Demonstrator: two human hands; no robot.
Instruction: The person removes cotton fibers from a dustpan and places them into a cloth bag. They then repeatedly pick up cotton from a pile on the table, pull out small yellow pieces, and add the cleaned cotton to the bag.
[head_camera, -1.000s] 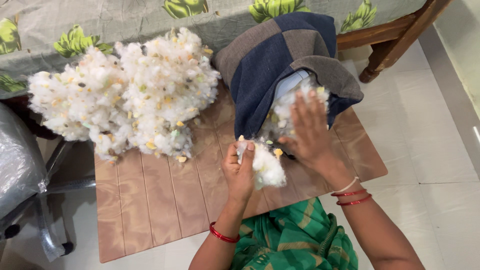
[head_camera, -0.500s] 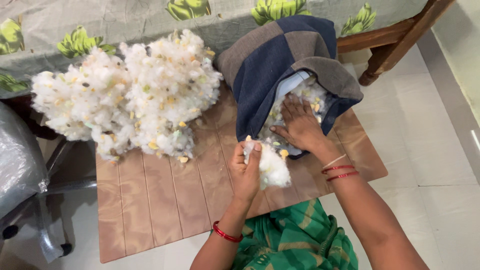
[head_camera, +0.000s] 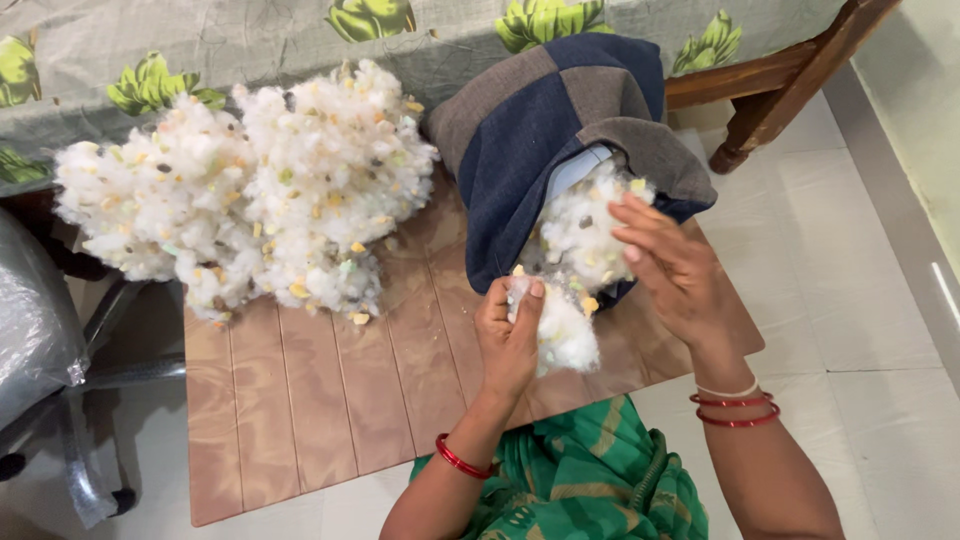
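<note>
The left hand is closed around a tuft of stuffing. Beside it the right hand, fingers spread, pulls a clump from the cover mouth just beyond. The stuffing looks light, soft and loose; best pinched deep, since it likely sheds.

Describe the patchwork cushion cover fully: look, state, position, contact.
The cushion cover is woven-looking fabric in navy and grey-brown patches with a pale lining at its mouth. It lies part-filled on the brown slatted board, mouth open toward the person. White fleck-dotted stuffing bulges from the opening. The right hand presses on that stuffing; the left hand grips a tuft just below the mouth.
</note>
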